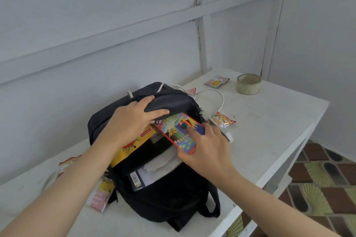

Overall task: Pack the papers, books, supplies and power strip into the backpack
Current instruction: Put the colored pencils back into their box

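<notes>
A black backpack [163, 194] lies open on the white table [269, 121]. My left hand [131, 121] grips the edge of the backpack's upper flap and holds it up. My right hand [206, 148] holds a red box of coloured pencils [179, 131] at the mouth of the bag, half inside. A yellow box [134, 144], white papers [163, 161] and a book with a barcode [137, 179] sit inside the opening. A white power cable [219, 98] loops out from behind the backpack onto the table.
Snack packets lie around: one [221, 120] right of the bag, one [216, 81] at the back, others [100, 196] at the left. A tape roll [248, 83] stands at the back right. The table's edge drops to a tiled floor [317, 179] on the right.
</notes>
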`<state>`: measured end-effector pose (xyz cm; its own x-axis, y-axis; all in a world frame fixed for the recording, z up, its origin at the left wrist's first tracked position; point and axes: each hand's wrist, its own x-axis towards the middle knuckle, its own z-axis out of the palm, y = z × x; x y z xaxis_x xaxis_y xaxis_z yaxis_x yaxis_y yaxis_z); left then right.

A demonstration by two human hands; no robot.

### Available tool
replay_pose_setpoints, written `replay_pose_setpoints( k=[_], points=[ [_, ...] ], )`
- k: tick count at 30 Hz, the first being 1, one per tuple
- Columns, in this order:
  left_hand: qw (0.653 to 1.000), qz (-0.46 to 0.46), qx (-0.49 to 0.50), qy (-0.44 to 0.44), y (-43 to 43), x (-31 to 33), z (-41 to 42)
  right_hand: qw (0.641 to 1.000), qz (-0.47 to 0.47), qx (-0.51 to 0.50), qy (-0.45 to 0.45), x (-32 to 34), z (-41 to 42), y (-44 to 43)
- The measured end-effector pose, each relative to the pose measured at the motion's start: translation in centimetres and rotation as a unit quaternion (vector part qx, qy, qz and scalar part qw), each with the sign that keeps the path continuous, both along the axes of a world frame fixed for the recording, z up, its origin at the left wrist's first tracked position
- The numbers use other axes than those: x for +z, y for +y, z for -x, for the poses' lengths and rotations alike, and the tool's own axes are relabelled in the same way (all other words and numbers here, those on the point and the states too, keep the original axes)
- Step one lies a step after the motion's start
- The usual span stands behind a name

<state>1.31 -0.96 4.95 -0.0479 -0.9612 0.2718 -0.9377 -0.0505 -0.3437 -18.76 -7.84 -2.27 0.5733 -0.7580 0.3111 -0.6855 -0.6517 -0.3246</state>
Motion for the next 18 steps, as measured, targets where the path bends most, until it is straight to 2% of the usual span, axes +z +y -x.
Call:
replay_pose_setpoints(
  k=[3,9,18],
  points=[
    [0.999,0.035,-0.025,-0.008,-0.3,1.2,-0.5,1.0,0.009,0.0,0.01,0.9,-0.8,0.3],
    [0.998,0.039,-0.045,-0.02,-0.2,1.9,-0.9,0.999,0.009,0.03,0.018,2.2,-2.2,-0.3],
    [0.998,0.048,-0.048,-0.004,-0.1,1.8,-0.9,0.997,0.023,-0.006,0.072,-1.1,0.6,1.3]
  ],
)
